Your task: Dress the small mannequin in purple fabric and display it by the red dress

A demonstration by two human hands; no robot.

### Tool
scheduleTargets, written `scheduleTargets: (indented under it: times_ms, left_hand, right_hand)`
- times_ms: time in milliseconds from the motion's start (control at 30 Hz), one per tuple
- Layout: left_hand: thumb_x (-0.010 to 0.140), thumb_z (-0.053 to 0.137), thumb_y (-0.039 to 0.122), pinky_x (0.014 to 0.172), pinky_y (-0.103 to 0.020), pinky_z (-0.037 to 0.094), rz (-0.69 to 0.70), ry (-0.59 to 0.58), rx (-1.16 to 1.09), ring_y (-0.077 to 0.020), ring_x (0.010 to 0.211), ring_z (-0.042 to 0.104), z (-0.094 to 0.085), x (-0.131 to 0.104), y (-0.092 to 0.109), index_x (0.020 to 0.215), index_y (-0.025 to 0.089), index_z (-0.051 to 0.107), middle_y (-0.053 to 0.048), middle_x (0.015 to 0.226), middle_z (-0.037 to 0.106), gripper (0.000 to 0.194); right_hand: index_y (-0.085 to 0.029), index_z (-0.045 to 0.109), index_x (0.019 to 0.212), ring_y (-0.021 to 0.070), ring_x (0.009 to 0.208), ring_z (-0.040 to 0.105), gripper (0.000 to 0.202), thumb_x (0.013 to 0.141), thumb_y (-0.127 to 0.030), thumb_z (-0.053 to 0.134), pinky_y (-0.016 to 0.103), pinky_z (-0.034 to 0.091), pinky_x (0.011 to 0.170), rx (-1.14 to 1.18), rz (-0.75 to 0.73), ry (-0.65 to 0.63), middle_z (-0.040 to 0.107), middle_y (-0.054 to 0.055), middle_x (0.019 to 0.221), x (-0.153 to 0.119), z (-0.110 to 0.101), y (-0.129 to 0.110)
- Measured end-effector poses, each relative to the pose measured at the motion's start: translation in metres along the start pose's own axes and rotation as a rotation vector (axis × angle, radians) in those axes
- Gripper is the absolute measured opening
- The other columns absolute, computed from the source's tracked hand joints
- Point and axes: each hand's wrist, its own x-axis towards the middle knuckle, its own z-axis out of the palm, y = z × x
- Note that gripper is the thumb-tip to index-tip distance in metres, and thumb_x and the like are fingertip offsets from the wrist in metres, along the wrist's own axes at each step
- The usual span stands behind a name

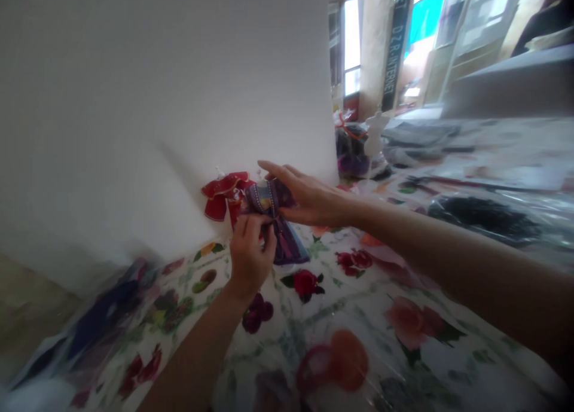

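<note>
A purple miniature dress [290, 244], its bodice edged with pale beadlike trim, stands near the table's [332, 307] back edge, by the white wall [156, 71]. The left hand's [251, 244] thumb and fingertips pinch its waist; the right hand [309, 194] cups its side, thumb and fingers spread apart. Its long axis is near upright, flared hem downward, slanting slightly right.

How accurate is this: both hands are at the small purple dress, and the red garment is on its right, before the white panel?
One slip: in the head view, the red garment is left of the purple dress, not right. The rest stands.
</note>
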Motion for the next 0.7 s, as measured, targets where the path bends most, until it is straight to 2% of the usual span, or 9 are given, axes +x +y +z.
scheduleTargets:
  times_ms: [133,267,400,567,700]
  left_hand:
    - [0.086,0.061,0.015,0.085,-0.034,0.052,0.04,0.057,0.005,-0.0201,0.096,0.06,-0.006,-0.004,-0.002,0.102,0.02,0.056,-0.007,0.098,0.06,0.018]
    - [0.084,0.064,0.021,0.091,-0.04,0.05,-0.089,0.137,-0.068,-0.0248,0.113,0.055,-0.01,0.004,-0.007,0.117,0.019,0.053,-0.012,0.116,0.055,0.035]
    - [0.086,0.064,0.028,0.099,-0.042,0.046,-0.187,0.073,-0.144,-0.0254,0.119,0.053,-0.01,0.009,-0.014,0.129,0.02,0.046,-0.013,0.126,0.053,0.047]
    - [0.085,0.065,0.032,0.103,-0.046,0.044,-0.209,0.039,-0.165,-0.0265,0.121,0.053,-0.005,0.007,-0.021,0.131,0.019,0.045,-0.014,0.128,0.055,0.052]
    - [0.083,0.068,0.031,0.106,-0.047,0.044,-0.228,0.006,-0.219,-0.0279,0.125,0.053,0.0,0.005,-0.024,0.136,0.02,0.041,-0.015,0.133,0.054,0.061]
  right_hand:
    - [-0.02,0.013,0.156,0.0255,0.098,0.057,0.092,0.08,-0.023,0.065,0.043,0.05,0.085,0.02,-0.003,0.0,0.048,0.017,0.136,-0.003,0.003,0.002]
    - [-0.019,0.011,0.156,0.0274,0.099,0.056,0.097,0.079,-0.028,0.068,0.045,0.05,0.086,-0.009,0.013,0.022,0.049,0.019,0.132,-0.003,0.009,0.006]
    - [-0.023,0.011,0.157,0.0266,0.096,0.057,0.096,0.08,-0.027,0.068,0.043,0.051,0.082,-0.046,0.038,0.04,0.051,0.016,0.128,-0.004,0.013,0.008]
    - [-0.022,0.014,0.156,0.0266,0.099,0.057,0.089,0.083,-0.028,0.065,0.045,0.05,0.086,0.009,0.032,0.077,0.051,0.016,0.129,-0.006,0.013,0.007]
    - [-0.021,0.014,0.156,0.0267,0.098,0.058,0.091,0.082,-0.031,0.066,0.044,0.051,0.086,0.004,0.065,0.05,0.049,0.017,0.131,-0.008,0.016,0.001]
